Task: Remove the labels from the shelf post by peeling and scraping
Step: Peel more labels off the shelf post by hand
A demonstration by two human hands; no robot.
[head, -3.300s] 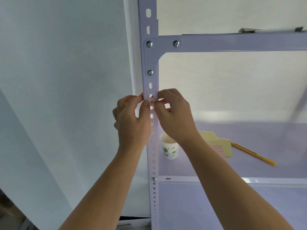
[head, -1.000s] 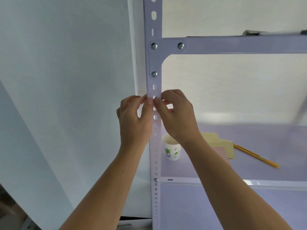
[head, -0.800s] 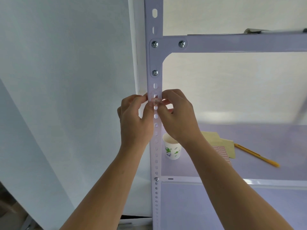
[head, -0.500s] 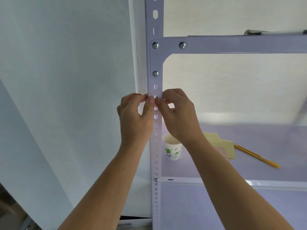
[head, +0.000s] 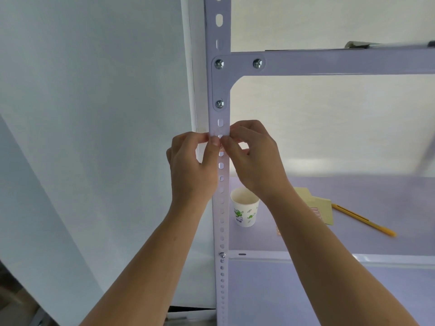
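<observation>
One label (head: 221, 149) (mostly hidden) — thumbs (head: 213, 147), post (head: 217, 236)

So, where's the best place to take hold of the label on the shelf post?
Likely its lower edge, from the front with a fingernail: the label lies flat on the shelf post, so only a lifted edge can be pinched.

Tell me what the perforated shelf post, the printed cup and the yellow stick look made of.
Pale lilac perforated shelf post: likely painted sheet steel, satin finish; punched slots, bright screws. White paper cup with green leaf print: matte paper, judging by its thin wall and printed pattern. Slim yellow stick: glossy plastic or lacquered wood; too small to tell.
</observation>
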